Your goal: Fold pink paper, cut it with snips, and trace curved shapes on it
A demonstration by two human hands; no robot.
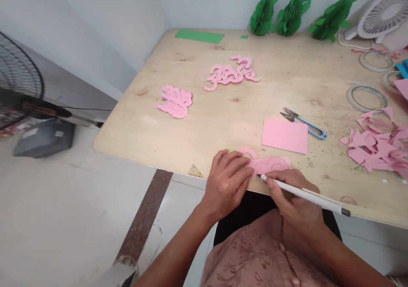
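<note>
A white pen [302,192] is gripped in my right hand [298,198], its dark tip down on a pink paper piece [269,164] near the table's front edge. Curved lines are drawn on that piece. My left hand [228,178] presses its bent fingers together on the paper's left end, hiding part of it. A curved pink cutout [249,152] pokes out by the left fingertips. Just beyond lies a pink paper rectangle [284,136], overlapping blue-handled thread snips [306,123].
Pink curved cutouts lie in two groups, a stack [174,101] and a loose pile [231,72]. Pink scraps [379,144] and tape rolls [367,98] sit at right. Green paper shapes [263,15], a green strip [199,36] and a small fan [387,13] are at the back.
</note>
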